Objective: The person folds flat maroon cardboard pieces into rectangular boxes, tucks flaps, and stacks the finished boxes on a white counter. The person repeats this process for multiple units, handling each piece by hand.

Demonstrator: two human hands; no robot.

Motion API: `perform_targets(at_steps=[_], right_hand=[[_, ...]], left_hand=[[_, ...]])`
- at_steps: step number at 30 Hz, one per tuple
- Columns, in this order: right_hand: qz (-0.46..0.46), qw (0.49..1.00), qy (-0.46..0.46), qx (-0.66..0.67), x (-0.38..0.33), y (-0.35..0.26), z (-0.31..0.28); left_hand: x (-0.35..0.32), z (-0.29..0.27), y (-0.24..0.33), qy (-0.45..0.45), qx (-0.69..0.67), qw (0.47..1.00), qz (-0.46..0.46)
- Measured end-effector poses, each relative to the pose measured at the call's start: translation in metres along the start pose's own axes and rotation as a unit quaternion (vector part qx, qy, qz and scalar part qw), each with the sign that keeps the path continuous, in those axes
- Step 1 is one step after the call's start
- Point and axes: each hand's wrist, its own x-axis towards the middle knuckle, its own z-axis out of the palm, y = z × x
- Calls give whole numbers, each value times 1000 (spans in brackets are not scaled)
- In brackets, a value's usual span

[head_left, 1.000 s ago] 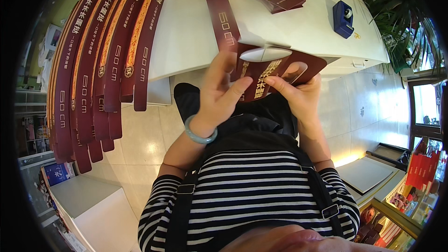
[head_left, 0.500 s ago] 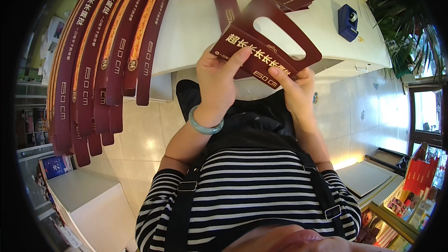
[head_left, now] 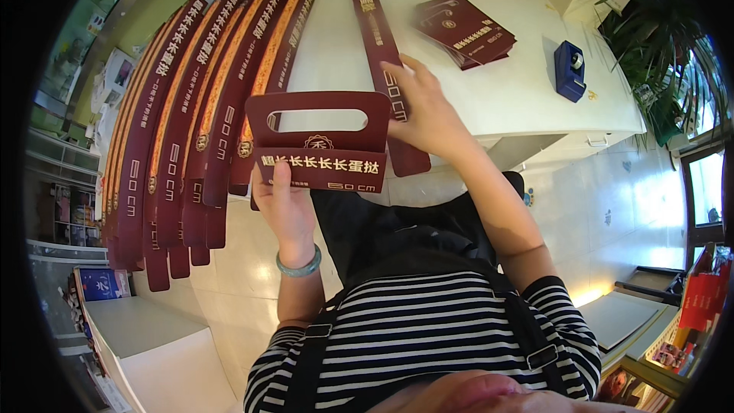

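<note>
My left hand [head_left: 284,203] is closed on the lower left edge of a folded maroon carton sleeve [head_left: 321,141]. This sleeve has an oval cut-out handle at the top and gold lettering; my thumb lies on its front. A long, narrow maroon box [head_left: 369,30] stretches across the table towards me, its near end past the edge. Over the near part of that box is my right hand [head_left: 424,107], its thumb and fingers apart and curved, the tips on or just above the box. I cannot tell how firmly they touch.
Several long maroon boxes [head_left: 177,130] lie side by side at the left, jutting over the edge of the white table [head_left: 489,99]. At the back right is a stack of flat maroon sleeves [head_left: 464,30]. A blue tape dispenser [head_left: 569,70] stands right of it, near a plant [head_left: 661,53].
My left hand has brought the carton sleeve down and left, turning it level. The right hand has let go of the sleeve and moved up to the long box.
</note>
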Motion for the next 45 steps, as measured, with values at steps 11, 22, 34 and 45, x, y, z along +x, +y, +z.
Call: perform_targets(at_steps=[11,22,34,45], right_hand=[[73,971,-49,-223,24,57,-14],[105,897,37,427,-46,-32,0],[39,986,99,128,-42,16,77],[23,971,122,203,-62,15,66]], left_hand=[[1,-15,-9,35,-52,997,-41],[35,8,-38,-47,108,993,-21],[114,-84,-62,-67,894,434,90],[87,-69,5,-93,815,571,-36]])
